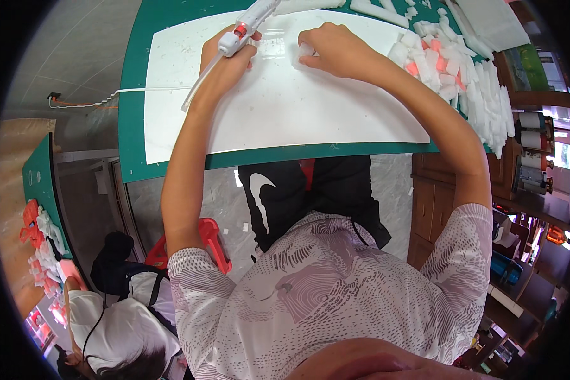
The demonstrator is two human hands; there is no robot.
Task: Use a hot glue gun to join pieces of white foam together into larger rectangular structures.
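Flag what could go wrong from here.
1. The white cord crosses the white sheet and runs past the left edge of the green table; a snag might jerk the glue gun in the left hand, if connected.
2. The right forearm passes close to the foam pile; a sweep could scatter pieces.
3. The right hand pinches a small white piece, which might slip.

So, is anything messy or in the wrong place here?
Yes, a little: small white bits lie on the grey floor near the red plastic seat, while the white and pink pieces are piled on the green table.
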